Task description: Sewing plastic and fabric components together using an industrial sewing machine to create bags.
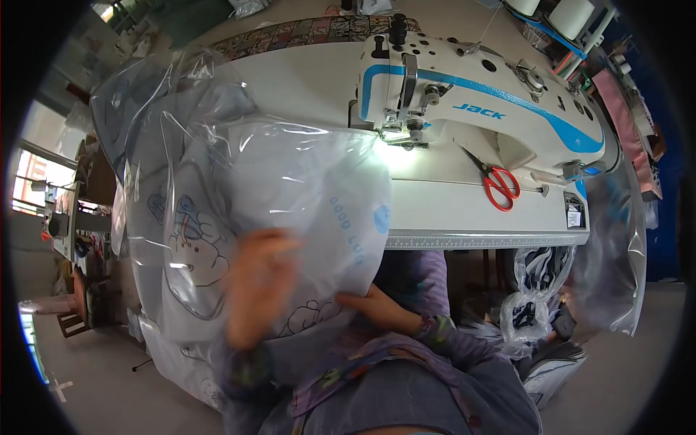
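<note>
A large translucent white plastic sheet [290, 181] with printed cartoon animals and blue lettering hangs over the table's left part and its front edge. Its upper right corner reaches the lit needle area of a white and blue sewing machine [471, 94]. My left hand [262, 286] is above the sheet's middle, smeared by motion, so its fingers cannot be made out. At the sheet's lower right edge, my right hand [384, 308] pinches the plastic, thumb on top and the other fingers mostly hidden.
Red-handled scissors [500, 187] lie open on the machine's table [449, 199], right of the needle. Clear plastic [196, 72] bunches up at the far left. Thread cones [569, 18] stand at the back right. Plastic-wrapped bundles [533, 297] hang below the table's right end.
</note>
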Action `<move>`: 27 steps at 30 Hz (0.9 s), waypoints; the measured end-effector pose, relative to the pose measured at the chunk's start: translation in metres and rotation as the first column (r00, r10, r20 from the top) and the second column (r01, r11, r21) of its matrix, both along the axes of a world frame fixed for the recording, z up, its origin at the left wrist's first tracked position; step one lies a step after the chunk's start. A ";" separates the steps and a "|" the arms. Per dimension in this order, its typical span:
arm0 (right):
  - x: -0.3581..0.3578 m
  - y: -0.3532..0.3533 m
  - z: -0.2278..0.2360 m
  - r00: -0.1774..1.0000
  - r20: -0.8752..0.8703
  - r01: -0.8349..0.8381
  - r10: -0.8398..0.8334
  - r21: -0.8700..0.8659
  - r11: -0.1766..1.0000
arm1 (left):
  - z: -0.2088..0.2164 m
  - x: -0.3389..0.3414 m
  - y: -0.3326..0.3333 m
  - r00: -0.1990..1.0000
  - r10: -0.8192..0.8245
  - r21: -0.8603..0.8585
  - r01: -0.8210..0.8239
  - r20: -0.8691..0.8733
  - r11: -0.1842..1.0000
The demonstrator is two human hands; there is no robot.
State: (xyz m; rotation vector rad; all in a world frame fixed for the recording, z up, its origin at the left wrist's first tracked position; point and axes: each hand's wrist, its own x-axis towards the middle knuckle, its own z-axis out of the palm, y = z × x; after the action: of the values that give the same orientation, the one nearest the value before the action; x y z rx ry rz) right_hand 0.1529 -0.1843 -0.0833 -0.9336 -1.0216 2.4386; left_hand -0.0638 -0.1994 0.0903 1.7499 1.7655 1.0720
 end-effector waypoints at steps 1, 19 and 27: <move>0.000 -0.001 0.002 0.998 0.011 -0.057 0.057 0.062 0.996 | -0.005 0.025 0.040 0.931 -0.345 0.057 0.353 -0.122 0.934; 0.049 -0.020 0.048 0.992 -0.076 -0.107 0.105 -0.024 0.994 | -0.107 0.051 0.190 0.854 -0.195 0.064 0.256 -0.483 0.964; 0.046 -0.012 0.040 0.996 -0.051 -0.069 0.067 -0.025 0.997 | -0.097 0.070 0.143 0.711 -0.269 -0.022 0.336 -0.650 0.942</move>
State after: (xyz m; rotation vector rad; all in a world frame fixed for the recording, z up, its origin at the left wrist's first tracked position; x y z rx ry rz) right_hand 0.1984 -0.1965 -0.0436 -0.8553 -1.0220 2.5239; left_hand 0.0063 -0.0568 -0.0070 2.5877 1.6828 0.4248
